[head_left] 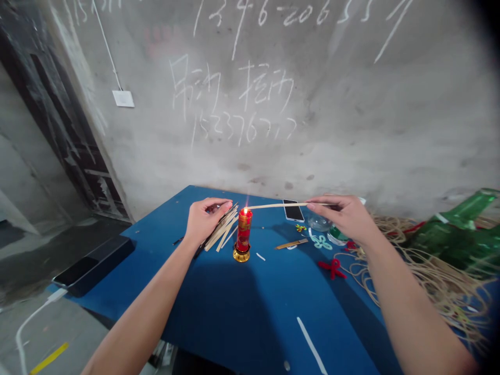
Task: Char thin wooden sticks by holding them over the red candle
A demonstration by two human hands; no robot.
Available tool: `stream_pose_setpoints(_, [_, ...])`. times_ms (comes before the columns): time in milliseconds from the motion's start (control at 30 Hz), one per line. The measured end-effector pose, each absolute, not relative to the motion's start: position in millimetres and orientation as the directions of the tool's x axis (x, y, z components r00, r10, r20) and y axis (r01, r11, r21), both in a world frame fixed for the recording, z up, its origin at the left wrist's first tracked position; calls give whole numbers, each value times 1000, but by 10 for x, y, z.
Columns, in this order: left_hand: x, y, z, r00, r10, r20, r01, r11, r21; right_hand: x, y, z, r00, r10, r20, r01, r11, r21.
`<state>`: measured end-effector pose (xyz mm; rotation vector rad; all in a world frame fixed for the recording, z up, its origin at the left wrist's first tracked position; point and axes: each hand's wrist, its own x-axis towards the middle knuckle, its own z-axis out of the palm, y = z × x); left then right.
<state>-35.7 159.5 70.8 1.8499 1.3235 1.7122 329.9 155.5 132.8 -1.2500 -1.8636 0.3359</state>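
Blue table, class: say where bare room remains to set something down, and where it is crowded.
Bare room lies on the table in front of the candle, beside the left forearm. The right is crowded: rope, green bottle, red knot.

Slim bare forearms (144,307) narrow at the wrists into a bare left hand (207,221) and a bare right hand (344,219), both with long, tapering fingers.

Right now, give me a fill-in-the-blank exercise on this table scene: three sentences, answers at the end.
The right hand holds a thin pale wooden strip with its tip at the flame of a red cylindrical candle, which stands on a ____ base. The left hand rests on a pile of thin wooden sticks to the ____ of the candle. The flat table under them is painted ____.

Missing words: gold; left; blue.
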Motion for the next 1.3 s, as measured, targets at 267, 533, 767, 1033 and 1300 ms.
stream_pose_setpoints(267, [-361, 1594, 705, -127, 770, 626, 415, -532, 738, 3275, 1514, 1361, -131, 872, 471, 646, 436, -627])
stream_pose_setpoints(533, [-361, 1590, 714, -131, 767, 628, 418, -532, 737, 3273, 1518, 1347, -111, 892, 439, 628, 405, -664])
stream_pose_setpoints(767, [-356, 1589, 731, -137, 766, 628, 419, -530, 737, 3225, 1506, 1352, -116, 894, 433, 611, 408, -678])
stream_pose_setpoints(1033, [-379, 1592, 724, -132, 753, 645, 436, -540, 720, 3136, 1464, 1374, -131, 888, 440, 588, 428, -687])
stream_pose_setpoints(1300, [-377, 1588, 738, -119, 753, 647, 432, -547, 717, 3099, 1450, 1368, -134, 879, 458, 586, 442, -679])
